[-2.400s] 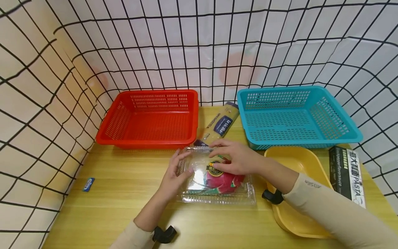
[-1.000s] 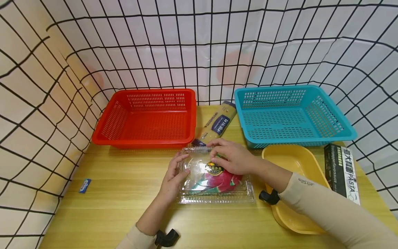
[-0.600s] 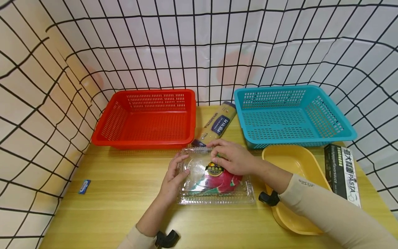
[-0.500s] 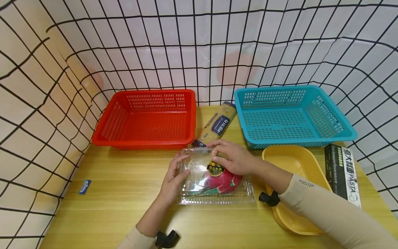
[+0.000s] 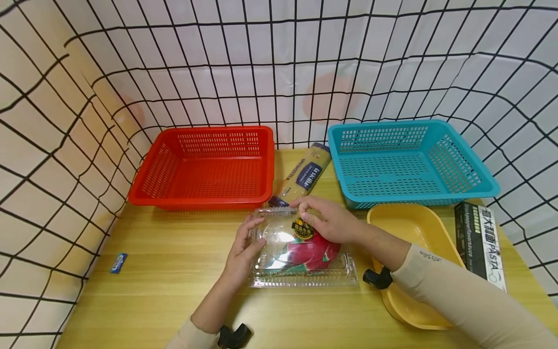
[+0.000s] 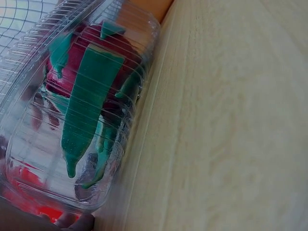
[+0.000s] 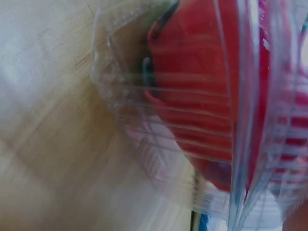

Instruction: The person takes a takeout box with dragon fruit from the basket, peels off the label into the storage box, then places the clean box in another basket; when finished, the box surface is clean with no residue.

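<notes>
Wood table (image 5: 174,281); clear container (image 5: 273,245) likely light, crushable, grip rim (image 5: 301,281); left hand (image 5: 243,249) spread against it, right hand (image 5: 326,219) pinching label (image 5: 302,230)

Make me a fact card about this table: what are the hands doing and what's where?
Left hand: grips the left edge of the clear clamshell box
Right hand: curled, seems to pinch the round black sticker
In the box: pink dragon fruit
Back: red basket left, teal basket right
Between baskets: spaghetti packet
Right: yellow tray, pasta box
Far left: small blue packet
</notes>
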Available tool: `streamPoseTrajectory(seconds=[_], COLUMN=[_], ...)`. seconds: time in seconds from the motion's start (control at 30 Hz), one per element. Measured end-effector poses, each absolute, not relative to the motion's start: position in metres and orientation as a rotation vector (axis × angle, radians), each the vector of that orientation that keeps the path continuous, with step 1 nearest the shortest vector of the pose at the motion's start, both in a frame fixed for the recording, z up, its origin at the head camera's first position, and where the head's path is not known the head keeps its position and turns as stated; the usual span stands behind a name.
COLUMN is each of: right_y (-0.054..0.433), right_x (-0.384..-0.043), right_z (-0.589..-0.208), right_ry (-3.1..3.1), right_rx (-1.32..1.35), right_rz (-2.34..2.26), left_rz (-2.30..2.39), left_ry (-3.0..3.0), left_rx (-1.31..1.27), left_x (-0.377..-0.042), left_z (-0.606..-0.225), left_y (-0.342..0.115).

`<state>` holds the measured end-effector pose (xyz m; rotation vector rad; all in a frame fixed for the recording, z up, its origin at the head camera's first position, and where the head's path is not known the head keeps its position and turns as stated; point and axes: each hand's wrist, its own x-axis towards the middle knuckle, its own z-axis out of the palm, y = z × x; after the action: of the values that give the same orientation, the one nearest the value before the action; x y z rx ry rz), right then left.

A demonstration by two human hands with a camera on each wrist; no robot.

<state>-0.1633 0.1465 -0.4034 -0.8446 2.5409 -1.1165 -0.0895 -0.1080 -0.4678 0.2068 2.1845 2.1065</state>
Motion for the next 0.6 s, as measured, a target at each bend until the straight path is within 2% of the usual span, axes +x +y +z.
streamPoseTrajectory(seconds=[0.6], right_y=[0.147], right_x=[-0.164], right_z=[-0.391], right_ry=[2.45], right_rx=[-0.715], right_rz=[-1.214], left_rz=[2.15], left_ry=[2.162], left_rx=[0.227], left_x=[-0.088], left_z=[-0.469], left_y=[-0.108])
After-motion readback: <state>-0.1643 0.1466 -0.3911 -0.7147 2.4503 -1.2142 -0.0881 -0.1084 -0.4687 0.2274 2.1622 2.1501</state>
